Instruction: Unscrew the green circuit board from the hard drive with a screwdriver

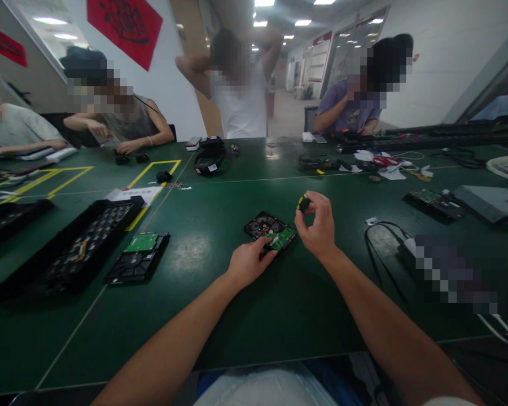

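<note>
A hard drive (260, 224) with a green circuit board lies on the green table in front of me. My left hand (250, 260) grips its near edge, with the fingers over the board and the thumb along the side. To the right and a little above the drive, my right hand (318, 224) is closed on a short black-and-yellow screwdriver (303, 202). It is pinched between thumb and fingers, apart from the drive; I cannot make out its tip. Another hard drive (139, 256) with a green board lies to the left.
Long black trays (78, 242) stand at the left. At the right are another drive (435, 204), a grey metal box (491, 204), and a black cable (375, 265). A headband-like device (209, 158) and tangled cables (385, 160) lie farther back. Several people sit across the table.
</note>
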{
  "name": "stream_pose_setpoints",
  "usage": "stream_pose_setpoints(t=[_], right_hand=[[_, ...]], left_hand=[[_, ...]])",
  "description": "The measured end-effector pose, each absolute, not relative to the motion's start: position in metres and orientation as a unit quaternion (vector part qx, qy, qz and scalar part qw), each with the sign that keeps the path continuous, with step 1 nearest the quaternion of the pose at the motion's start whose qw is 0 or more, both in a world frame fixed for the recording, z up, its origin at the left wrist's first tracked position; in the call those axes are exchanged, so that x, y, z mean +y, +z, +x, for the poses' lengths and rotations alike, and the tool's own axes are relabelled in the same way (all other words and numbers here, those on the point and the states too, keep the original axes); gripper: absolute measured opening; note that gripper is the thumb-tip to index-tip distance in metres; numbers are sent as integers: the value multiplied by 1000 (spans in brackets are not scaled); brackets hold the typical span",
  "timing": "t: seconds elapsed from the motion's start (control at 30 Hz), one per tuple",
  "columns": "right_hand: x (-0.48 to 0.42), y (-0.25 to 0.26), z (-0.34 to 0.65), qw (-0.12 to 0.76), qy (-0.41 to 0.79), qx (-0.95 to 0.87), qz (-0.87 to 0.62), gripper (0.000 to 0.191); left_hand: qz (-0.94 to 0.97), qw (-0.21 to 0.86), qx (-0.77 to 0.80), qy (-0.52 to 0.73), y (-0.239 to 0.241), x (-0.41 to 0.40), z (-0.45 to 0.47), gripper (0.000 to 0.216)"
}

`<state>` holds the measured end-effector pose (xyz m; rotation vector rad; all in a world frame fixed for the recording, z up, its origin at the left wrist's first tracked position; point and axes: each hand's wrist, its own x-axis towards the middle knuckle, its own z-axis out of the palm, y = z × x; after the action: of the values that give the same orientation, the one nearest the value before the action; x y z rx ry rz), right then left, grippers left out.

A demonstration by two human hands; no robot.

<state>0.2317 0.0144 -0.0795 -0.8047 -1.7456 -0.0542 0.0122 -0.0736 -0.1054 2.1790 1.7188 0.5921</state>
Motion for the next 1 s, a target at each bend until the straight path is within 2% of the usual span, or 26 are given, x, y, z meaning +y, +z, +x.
stream_pose_setpoints(t=[0.23,0.7,1.0], right_hand=[[13,-77,234,547,-42,-760,-347,56],[17,-82,233,582,-3,-739,-340,53],[13,-76,234,574,-44,-732,-365,51]], left_hand=[[756,147,606,201,-106,-73,13,41],[758,153,599,209,-105,-73,12,41],[760,148,596,212,-106,-74,12,41]])
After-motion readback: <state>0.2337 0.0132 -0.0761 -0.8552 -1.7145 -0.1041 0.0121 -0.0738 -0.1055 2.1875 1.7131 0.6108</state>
